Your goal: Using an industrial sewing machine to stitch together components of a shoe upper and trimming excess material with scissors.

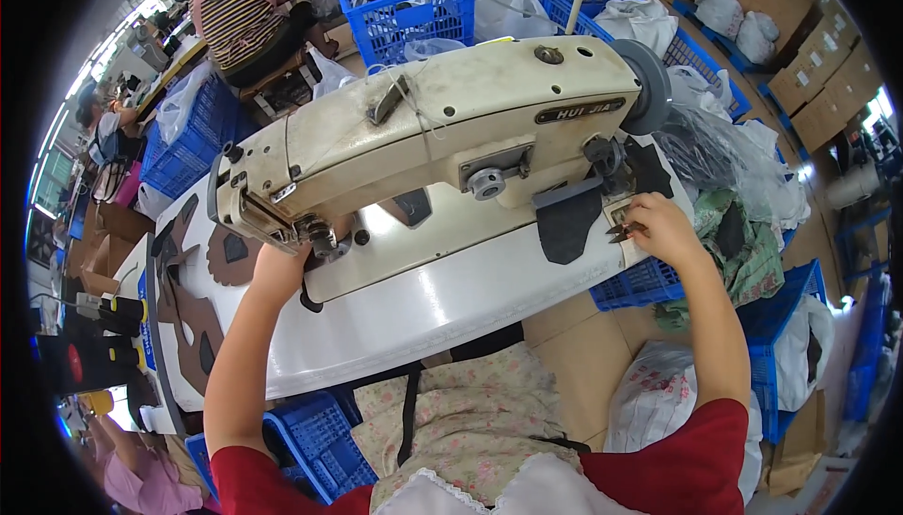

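Observation:
A cream industrial sewing machine (376,162) stands on a white table (451,299). My left hand (282,269) is at its needle end, beside the presser foot; the machine head hides the fingers. At the right end of the table, my right hand (656,225) is closed, fingers pinched round small dark thread snips (618,232) whose pointed tips face left. A dark leather-like piece (570,225) hangs over the machine bed just left of that hand. Another dark piece (412,206) lies behind the machine arm.
Brown and black cut pieces (193,313) lie on the table's left side. Blue crates (406,9) with bags stand behind, and another crate (324,444) sits below the table. Clear plastic bags (734,158) are heaped at right. A person in a striped top (240,21) sits beyond.

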The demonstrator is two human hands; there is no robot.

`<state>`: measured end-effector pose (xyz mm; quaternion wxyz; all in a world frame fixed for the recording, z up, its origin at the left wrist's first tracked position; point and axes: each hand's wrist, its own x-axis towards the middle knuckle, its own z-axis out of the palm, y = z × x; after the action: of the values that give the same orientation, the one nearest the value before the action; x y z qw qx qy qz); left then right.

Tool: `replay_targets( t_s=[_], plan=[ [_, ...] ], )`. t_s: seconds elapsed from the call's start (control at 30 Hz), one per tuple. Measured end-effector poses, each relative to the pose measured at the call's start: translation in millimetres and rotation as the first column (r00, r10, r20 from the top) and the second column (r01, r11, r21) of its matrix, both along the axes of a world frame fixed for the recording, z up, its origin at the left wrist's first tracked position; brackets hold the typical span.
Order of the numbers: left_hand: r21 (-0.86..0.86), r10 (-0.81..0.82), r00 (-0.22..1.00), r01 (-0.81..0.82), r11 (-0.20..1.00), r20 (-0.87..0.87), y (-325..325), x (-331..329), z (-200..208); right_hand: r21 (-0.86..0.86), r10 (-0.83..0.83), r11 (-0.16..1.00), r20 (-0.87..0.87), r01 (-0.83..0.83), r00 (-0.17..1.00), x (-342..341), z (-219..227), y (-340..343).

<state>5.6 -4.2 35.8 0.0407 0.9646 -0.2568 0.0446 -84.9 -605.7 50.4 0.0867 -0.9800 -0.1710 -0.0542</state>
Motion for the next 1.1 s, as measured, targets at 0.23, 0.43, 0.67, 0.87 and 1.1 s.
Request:
replay_targets(
  t_s=[0.23,0.43,0.67,0.87,1.1],
  plan=[
    [0.07,-0.053,0.989,0.043,0.997,0.135,9,-5,-5,0.226,-0.031,0.972,-0.141,0.063,0.989,7,-9,-4],
    [0.089,-0.035,0.999,0.034,0.995,0.01,-5,-4,-3,0.107,0.17,0.982,-0.139,-0.156,0.976,16,-3,-17],
    [0.442,0.01,1.0,-0.017,0.897,0.018,-11,-15,-18,0.814,0.017,0.494,-0.359,0.304,0.933,-15,39,57],
    [0.532,0.141,0.966,-0.239,0.813,0.218,-20,-25,-34,0.518,0.695,-0.208,-0.519,0.83,0.498,-40,36,245],
    [0.522,0.335,0.939,-0.252,0.815,-0.071,-46,-16,-29,0.978,0.326,0.036,-0.207,0.206,0.923,-12,28,445]
  ],
)
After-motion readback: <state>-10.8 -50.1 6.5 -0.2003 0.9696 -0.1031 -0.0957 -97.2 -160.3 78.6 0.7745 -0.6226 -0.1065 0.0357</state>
